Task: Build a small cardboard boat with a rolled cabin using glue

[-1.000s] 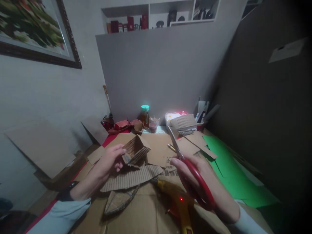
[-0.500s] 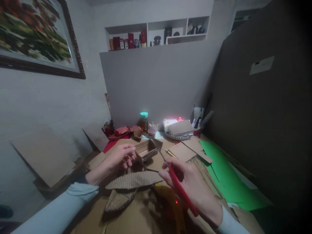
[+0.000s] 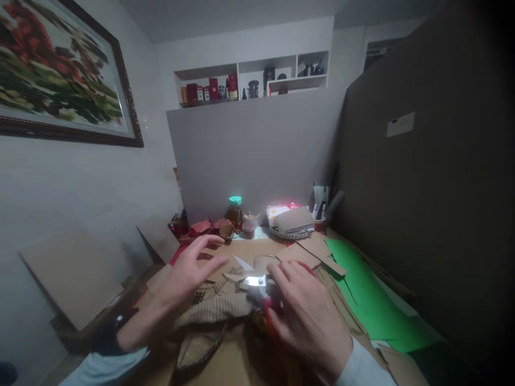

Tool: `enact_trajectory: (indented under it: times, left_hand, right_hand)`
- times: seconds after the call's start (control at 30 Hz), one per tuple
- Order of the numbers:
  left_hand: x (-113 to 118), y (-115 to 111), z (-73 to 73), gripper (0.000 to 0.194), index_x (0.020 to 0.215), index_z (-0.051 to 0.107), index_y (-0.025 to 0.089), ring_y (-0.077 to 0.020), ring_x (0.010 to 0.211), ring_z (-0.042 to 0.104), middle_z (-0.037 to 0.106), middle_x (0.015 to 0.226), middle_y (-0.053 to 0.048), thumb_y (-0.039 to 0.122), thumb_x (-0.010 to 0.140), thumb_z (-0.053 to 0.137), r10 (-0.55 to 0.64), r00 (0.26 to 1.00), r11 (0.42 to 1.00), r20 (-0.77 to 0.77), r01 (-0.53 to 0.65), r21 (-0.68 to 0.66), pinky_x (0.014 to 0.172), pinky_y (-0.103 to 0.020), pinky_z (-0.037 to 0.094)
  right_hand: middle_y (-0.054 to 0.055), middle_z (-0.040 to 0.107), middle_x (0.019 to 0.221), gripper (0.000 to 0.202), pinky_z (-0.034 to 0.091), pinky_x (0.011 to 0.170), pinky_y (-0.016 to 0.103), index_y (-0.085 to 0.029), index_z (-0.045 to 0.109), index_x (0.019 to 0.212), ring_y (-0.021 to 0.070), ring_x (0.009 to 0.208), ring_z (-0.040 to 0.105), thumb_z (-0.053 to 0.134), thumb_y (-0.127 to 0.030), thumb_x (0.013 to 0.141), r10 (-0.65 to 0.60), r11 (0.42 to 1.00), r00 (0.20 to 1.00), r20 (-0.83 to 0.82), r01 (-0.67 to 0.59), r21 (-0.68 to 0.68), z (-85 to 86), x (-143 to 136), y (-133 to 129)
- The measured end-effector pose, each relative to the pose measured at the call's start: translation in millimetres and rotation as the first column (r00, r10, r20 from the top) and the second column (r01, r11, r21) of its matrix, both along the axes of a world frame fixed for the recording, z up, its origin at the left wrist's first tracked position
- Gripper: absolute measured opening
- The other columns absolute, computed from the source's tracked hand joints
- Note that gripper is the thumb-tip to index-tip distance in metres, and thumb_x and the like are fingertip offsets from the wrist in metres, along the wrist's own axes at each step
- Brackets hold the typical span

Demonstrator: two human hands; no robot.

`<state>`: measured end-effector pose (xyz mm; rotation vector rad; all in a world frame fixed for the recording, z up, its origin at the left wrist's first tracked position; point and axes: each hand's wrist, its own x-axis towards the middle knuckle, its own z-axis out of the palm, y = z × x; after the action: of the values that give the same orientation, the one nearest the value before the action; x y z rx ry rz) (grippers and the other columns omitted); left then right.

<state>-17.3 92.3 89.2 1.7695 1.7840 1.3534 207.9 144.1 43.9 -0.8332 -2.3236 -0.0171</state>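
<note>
My right hand [image 3: 303, 313] is wrapped round the red handles of a pair of scissors [image 3: 260, 281], whose shiny blades stand apart and point left. My left hand [image 3: 193, 273] hovers left of the blades, thumb and fingers spread, with nothing in it. Below both hands lies a ribbed strip of corrugated cardboard [image 3: 217, 311], its right end near the scissors. A leaf-shaped cardboard piece [image 3: 199, 348] rests just in front of the strip. Other cardboard parts behind the strip are partly hidden and blurred.
Green sheet [image 3: 374, 295] and flat cardboard pieces [image 3: 322, 252] lie at the right. Along the back stand a bottle with a turquoise lid [image 3: 235, 212], a small jar [image 3: 248, 230], a tray [image 3: 292, 233] of cardboard and a pen cup [image 3: 321, 222]. Grey panels rise behind and at the right.
The scissors have opened and turned, with their blades now pointing left. My left hand has spread its fingers. The view has tilted up, and the cardboard box behind the strip is no longer clearly visible.
</note>
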Motion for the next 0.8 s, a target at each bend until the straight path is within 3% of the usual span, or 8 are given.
enact_trajectory:
  times: [0.13,0.3,0.5,0.63,0.8]
  left_hand:
    - [24.1,-12.8,0.1,0.041,0.102,0.059,0.023,-0.0304,0.111,0.055,0.064,0.111,-0.007,0.044,0.072,0.078,-0.005,0.966,0.999,-0.257,0.014,0.034,0.098,-0.049,0.041]
    - [27.2,-13.6,-11.5,0.054,0.125,0.038,0.024,-0.0256,0.104,0.057,0.058,0.107,-0.006,0.035,0.083,0.071,0.077,0.916,0.992,-0.394,-0.031,0.121,0.094,-0.046,0.044]
    - [28.6,-15.8,-14.7,0.011,0.102,0.053,0.020,-0.0235,0.088,0.058,0.064,0.094,-0.007,0.029,0.096,0.051,0.032,0.779,0.983,-0.626,0.090,0.162,0.081,-0.042,0.045]
    - [34.5,-17.9,-12.6,0.018,0.095,0.060,0.015,-0.0237,0.080,0.055,0.066,0.085,-0.009,0.017,0.097,0.042,0.031,0.678,0.962,-0.735,0.179,0.205,0.073,-0.041,0.043]
    - [37.4,-17.5,-16.3,0.024,0.083,0.063,0.013,-0.0215,0.073,0.048,0.060,0.074,-0.007,0.009,0.094,0.042,0.130,0.630,0.930,-0.766,0.189,0.314,0.069,-0.039,0.043]
  right_hand:
    - [0.009,0.057,0.091,0.018,0.036,0.076,0.039,-0.017,0.060,0.097,0.0272,0.084,0.047,0.052,-0.018,0.081,-0.047,0.993,0.998,0.047,0.041,0.112,-0.9,-1.1,-2.9]
    - [0.008,0.057,0.088,0.018,0.034,0.074,0.038,-0.018,0.061,0.095,0.0264,0.082,0.046,0.059,-0.016,0.077,-0.127,0.974,0.990,0.059,0.113,0.197,-2.7,-2.1,-3.4]
    - [0.008,0.057,0.088,0.012,0.033,0.074,0.038,-0.019,0.060,0.091,0.0259,0.081,0.046,0.057,-0.015,0.081,-0.144,0.967,0.987,0.075,0.125,0.222,-4.6,-4.3,-2.1]
    - [0.008,0.057,0.088,0.009,0.034,0.075,0.038,-0.020,0.059,0.086,0.0260,0.082,0.047,0.057,-0.015,0.078,-0.137,0.970,0.988,0.077,0.118,0.213,-4.7,-3.7,-4.4]
    - [0.008,0.056,0.090,0.021,0.035,0.076,0.041,-0.020,0.061,0.097,0.0276,0.082,0.046,0.061,-0.022,0.077,-0.145,0.971,0.988,0.045,0.134,0.199,-5.9,-6.5,-12.5]
